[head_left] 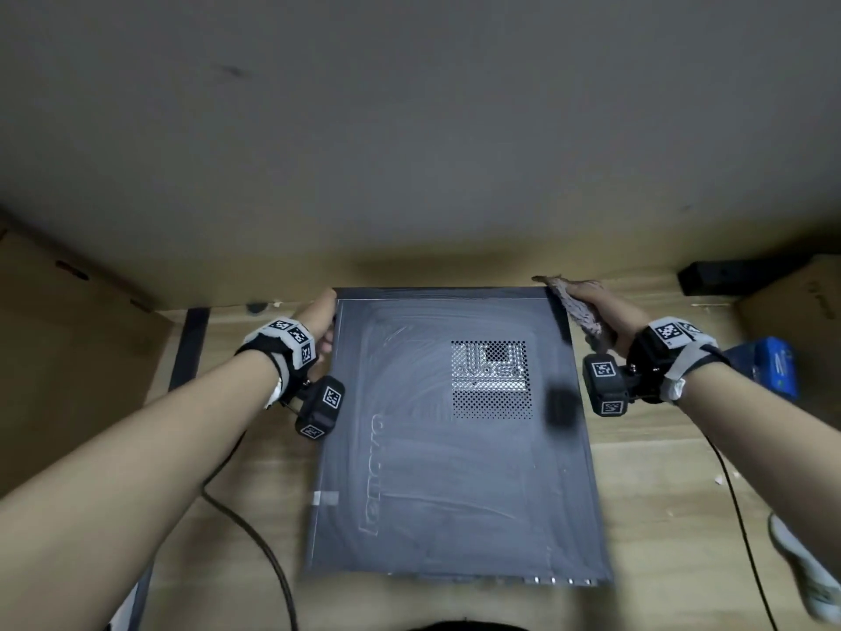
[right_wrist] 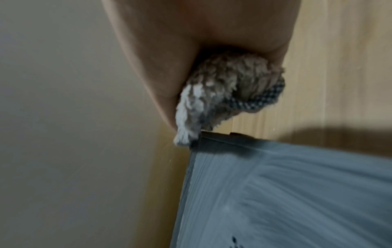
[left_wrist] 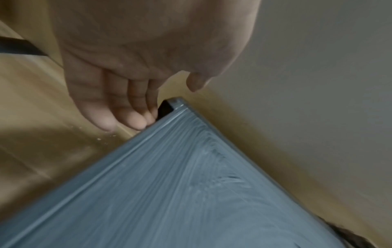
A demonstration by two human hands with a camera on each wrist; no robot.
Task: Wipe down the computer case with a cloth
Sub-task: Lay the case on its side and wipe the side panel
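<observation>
The dark grey computer case (head_left: 455, 471) lies flat on the wooden floor, its far end close to the wall, and its top panel shows pale wipe streaks. My left hand (head_left: 321, 327) sits at the far left corner, where the near-straight fingers (left_wrist: 127, 109) touch the case (left_wrist: 191, 193) along its side edge and the thumb stays apart. At the far right corner my right hand (head_left: 600, 311) grips a bunched brown-and-white fluffy cloth (head_left: 578, 307). The cloth (right_wrist: 222, 94) touches that corner of the case (right_wrist: 297, 193) with its white end.
A vent grille (head_left: 491, 380) is set in the top panel. A grey wall (head_left: 409, 129) rises just behind the case. A cardboard box (head_left: 68, 357) stands at the left. A blue box (head_left: 773, 366) and a black object (head_left: 728, 275) are at the right. Cables (head_left: 255, 530) cross the floor.
</observation>
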